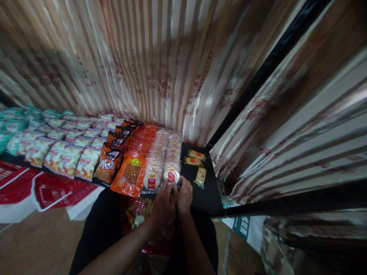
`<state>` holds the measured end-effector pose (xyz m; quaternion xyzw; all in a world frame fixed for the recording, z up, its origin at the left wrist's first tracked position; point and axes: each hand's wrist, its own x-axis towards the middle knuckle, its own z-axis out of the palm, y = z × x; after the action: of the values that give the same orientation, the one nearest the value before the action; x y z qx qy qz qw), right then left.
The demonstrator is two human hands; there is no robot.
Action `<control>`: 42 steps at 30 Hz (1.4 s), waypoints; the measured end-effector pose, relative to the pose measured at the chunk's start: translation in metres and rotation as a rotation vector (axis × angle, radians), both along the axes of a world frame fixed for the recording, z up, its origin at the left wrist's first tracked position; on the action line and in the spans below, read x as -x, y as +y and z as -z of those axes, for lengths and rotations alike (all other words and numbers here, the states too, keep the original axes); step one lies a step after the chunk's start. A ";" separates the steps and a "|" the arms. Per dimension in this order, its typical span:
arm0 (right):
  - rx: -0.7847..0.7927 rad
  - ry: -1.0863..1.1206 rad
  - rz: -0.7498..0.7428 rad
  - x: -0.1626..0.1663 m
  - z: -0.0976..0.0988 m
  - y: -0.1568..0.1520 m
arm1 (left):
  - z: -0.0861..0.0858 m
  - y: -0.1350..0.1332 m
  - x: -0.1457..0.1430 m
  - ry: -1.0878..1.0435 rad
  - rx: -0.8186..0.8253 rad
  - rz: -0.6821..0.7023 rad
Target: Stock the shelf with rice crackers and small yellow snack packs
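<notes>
Two rows of clear-wrapped round white rice crackers with red labels run from front to back on the black shelf (205, 194). At the front of the right-hand row is a rice cracker packet (171, 172). My left hand (165, 198) pinches its lower left edge. Close beside it, my right hand (184, 193) has bent fingers at the packet's lower right edge. Left of my hands lies the front packet of the other row (151, 179). Next to that stands a row of orange snack-stick bags (129, 173).
Three small yellow-wrapped snacks (200, 175) lie on the shelf's right end. Black-and-orange bags (108, 164) and white snack bags (88, 162) fill the left. Red baskets (54, 187) sit below left. A black post (258, 84) and striped curtain (160, 68) stand behind.
</notes>
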<state>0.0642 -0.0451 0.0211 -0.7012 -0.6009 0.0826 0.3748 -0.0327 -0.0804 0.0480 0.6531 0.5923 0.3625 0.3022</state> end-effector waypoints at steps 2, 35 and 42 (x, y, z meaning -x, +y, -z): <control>0.002 -0.001 0.005 0.001 0.000 0.000 | -0.001 0.000 0.000 0.001 0.009 0.012; -0.122 0.119 0.037 0.007 0.003 -0.023 | 0.010 -0.024 0.004 0.158 -0.133 0.029; -0.205 0.119 0.050 0.017 0.017 -0.052 | 0.003 -0.053 0.014 0.162 -0.081 0.078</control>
<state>0.0476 -0.0975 0.0044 -0.6678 -0.5649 0.0527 0.4818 -0.0472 -0.1333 0.0447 0.7144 0.5738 0.3202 0.2405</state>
